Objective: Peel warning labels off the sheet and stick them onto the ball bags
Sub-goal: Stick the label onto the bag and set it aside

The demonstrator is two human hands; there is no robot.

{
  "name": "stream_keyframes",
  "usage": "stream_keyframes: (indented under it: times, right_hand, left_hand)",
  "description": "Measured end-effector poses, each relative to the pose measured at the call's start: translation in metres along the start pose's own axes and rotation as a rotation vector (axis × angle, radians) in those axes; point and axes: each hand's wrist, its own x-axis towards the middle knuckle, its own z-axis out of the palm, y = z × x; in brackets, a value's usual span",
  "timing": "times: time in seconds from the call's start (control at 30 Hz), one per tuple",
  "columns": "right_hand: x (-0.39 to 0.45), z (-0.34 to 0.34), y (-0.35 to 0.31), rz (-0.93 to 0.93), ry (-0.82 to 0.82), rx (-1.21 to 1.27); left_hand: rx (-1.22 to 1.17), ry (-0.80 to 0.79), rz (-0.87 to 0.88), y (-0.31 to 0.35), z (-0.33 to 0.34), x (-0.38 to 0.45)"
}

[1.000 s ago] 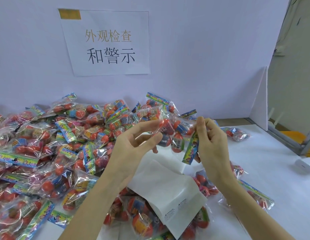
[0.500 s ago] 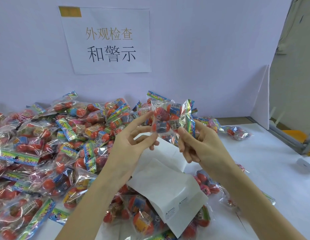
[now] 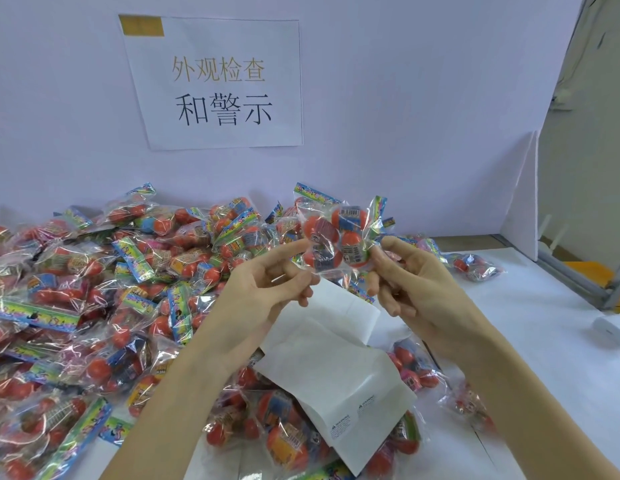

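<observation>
A clear ball bag (image 3: 339,237) with several orange balls is held up above the table between both hands. My right hand (image 3: 416,292) grips its right side, thumb on top and fingers curled underneath. My left hand (image 3: 260,292) reaches in from the left, its straight index fingertip and thumb touching the bag's left edge. I cannot tell whether a label is on those fingers. The white label sheet (image 3: 333,365) lies below the hands on top of other bags, with two warning labels (image 3: 353,414) near its lower edge.
A large pile of ball bags (image 3: 94,289) covers the left and middle of the white table (image 3: 544,358). A few loose bags (image 3: 475,265) lie at the right. A small white device (image 3: 610,327) sits at the right edge. A paper sign (image 3: 215,81) hangs on the back wall.
My right hand turned the ball bag from edge-on to face the camera and raised it slightly. My left hand stayed at the bag's left edge.
</observation>
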Motion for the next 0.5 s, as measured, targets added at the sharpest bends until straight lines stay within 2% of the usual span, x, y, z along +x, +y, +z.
stream_keyframes:
  times: [0.07, 0.13, 0.2, 0.27, 0.37, 0.43, 0.5]
  right_hand:
    - [0.001, 0.001, 0.002, 0.025, -0.008, 0.070]
    - [0.002, 0.005, 0.003, 0.085, -0.024, 0.206]
    - [0.002, 0.011, 0.003, 0.181, -0.064, 0.371]
    - [0.001, 0.014, 0.002, 0.243, -0.091, 0.526]
    - [-0.002, 0.016, -0.001, 0.212, -0.106, 0.606]
    - [-0.004, 0.017, -0.003, 0.190, -0.100, 0.610]
    - [-0.005, 0.020, -0.002, 0.166, -0.060, 0.514]
  left_hand:
    - [0.062, 0.006, 0.031, -0.001, 0.003, -0.001]
    - [0.232, 0.047, 0.160, -0.001, 0.006, -0.002]
    - [0.535, 0.102, 0.393, -0.004, 0.006, -0.001]
    - [0.817, 0.074, 0.646, -0.005, 0.007, -0.001]
    - [1.159, 0.035, 0.892, -0.009, 0.005, 0.001]
    - [1.266, 0.004, 0.943, -0.011, 0.005, 0.001]
    - [1.259, -0.060, 0.907, -0.013, 0.006, -0.003]
